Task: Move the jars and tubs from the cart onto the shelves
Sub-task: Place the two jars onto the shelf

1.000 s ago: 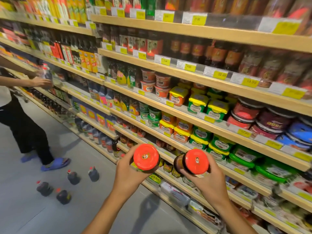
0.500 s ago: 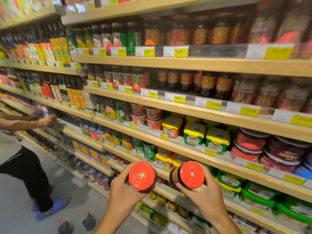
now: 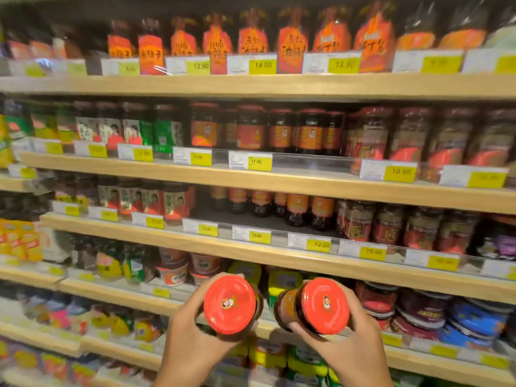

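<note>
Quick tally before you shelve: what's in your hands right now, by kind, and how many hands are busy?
Red-lidded jars in the hands: 2, one in the left hand (left jar), one in the right hand (right jar).
Tubs in the hands: 0.
Hands busy: 2.
Total things held: 2.

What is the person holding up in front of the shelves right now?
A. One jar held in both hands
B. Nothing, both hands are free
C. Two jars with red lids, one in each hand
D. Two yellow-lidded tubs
C: the left hand grips one red-lidded jar and the right hand grips another red-lidded jar, side by side, lids facing the camera.
</note>
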A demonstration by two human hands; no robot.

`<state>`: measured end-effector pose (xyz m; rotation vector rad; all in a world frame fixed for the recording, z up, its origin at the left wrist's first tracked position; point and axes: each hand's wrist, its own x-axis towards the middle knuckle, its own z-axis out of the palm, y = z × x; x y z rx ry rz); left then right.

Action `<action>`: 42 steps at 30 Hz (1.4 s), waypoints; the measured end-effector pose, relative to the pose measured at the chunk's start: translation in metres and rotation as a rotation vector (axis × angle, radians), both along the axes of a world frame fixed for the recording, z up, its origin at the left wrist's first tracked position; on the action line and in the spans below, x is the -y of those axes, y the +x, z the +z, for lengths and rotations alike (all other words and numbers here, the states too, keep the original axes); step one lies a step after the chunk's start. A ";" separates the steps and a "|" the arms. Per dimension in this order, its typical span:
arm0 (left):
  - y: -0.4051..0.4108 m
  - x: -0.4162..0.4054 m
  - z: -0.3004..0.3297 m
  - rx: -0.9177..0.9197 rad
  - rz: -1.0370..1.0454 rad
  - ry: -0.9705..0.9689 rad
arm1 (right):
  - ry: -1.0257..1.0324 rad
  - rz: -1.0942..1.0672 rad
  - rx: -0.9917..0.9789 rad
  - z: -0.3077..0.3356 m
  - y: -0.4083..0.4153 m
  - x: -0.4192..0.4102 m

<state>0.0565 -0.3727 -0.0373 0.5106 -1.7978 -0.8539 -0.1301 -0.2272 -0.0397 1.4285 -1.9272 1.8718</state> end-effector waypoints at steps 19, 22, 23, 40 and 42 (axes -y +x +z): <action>-0.035 0.064 0.193 -0.343 -0.192 -0.441 | -0.475 -0.247 -0.355 0.217 -0.017 0.060; -0.055 0.070 0.208 -0.394 -0.146 -0.503 | -0.467 -0.293 -0.350 0.224 -0.038 0.073; -0.062 0.072 0.211 -0.410 -0.144 -0.498 | -0.462 -0.306 -0.344 0.223 -0.044 0.077; -0.116 0.088 0.213 -0.506 -0.040 -0.538 | -0.207 -0.430 -0.279 0.224 -0.098 0.121; -0.114 0.088 0.213 -0.510 -0.030 -0.555 | -0.141 -0.457 -0.242 0.229 -0.099 0.124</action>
